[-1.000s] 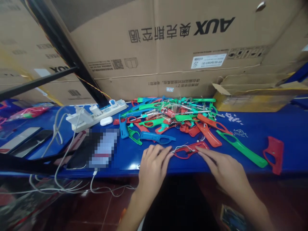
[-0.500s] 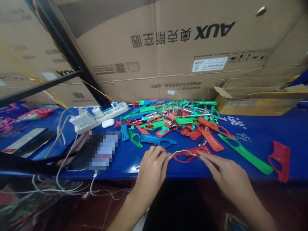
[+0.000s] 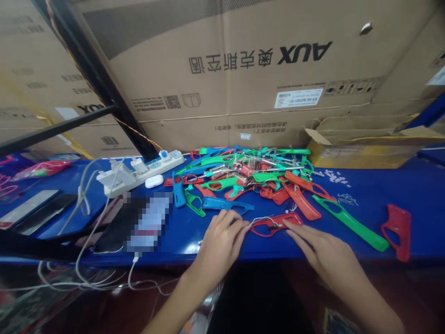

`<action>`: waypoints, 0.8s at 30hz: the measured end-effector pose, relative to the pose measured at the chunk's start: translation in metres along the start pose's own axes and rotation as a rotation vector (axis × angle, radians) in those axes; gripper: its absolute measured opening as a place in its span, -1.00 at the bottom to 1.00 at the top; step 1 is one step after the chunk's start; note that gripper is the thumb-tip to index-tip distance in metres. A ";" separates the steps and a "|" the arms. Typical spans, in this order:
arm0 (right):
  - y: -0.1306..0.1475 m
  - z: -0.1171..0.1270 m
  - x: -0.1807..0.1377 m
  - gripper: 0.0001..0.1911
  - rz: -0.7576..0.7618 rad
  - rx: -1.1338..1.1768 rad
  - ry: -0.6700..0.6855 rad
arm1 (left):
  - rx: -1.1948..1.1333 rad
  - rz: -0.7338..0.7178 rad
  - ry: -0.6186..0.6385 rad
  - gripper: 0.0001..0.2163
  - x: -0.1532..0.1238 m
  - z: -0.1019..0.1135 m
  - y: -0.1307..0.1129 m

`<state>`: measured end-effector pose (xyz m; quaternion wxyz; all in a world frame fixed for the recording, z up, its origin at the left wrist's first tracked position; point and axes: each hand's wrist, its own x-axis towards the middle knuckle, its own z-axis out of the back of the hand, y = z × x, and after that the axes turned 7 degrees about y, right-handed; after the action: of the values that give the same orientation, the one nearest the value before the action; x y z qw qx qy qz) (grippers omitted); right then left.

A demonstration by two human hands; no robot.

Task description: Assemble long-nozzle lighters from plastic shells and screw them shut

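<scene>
Blue tabletop (image 3: 371, 190); looped red casing (image 3: 283, 216), white wire (image 3: 261, 218), small dark part (image 3: 273, 224); hands (image 3: 219, 239) seemingly pinching casing

The left forearm (image 3: 181, 292) of the person has swung further out to the left than a second ago, when it ran in more steeply. The knuckles of the left hand (image 3: 220, 241) now seem to meet the near edge of the blue, elongated plastic piece (image 3: 219, 202) in view, where a thin gap showed. The view has tipped up slightly: the tall brown cardboard box printed AUX (image 3: 225, 88) sits lower, and less shows of the dark-edged object on the floor (image 3: 336, 322).
</scene>
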<state>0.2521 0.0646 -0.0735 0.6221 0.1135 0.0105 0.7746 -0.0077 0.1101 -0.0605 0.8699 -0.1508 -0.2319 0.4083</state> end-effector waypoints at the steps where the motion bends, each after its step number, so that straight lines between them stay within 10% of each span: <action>1: 0.000 0.000 0.000 -0.62 0.009 0.003 0.006 | -0.024 -0.005 -0.003 -0.79 -0.001 0.000 0.003; 24: 0.001 0.005 0.000 -0.65 -0.003 0.132 0.015 | -0.168 0.208 0.108 -0.83 0.005 0.014 0.008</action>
<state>0.2523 0.0642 -0.0690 0.6145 0.1485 0.0663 0.7720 -0.0171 0.1206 -0.0511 0.8185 -0.2678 -0.2013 0.4667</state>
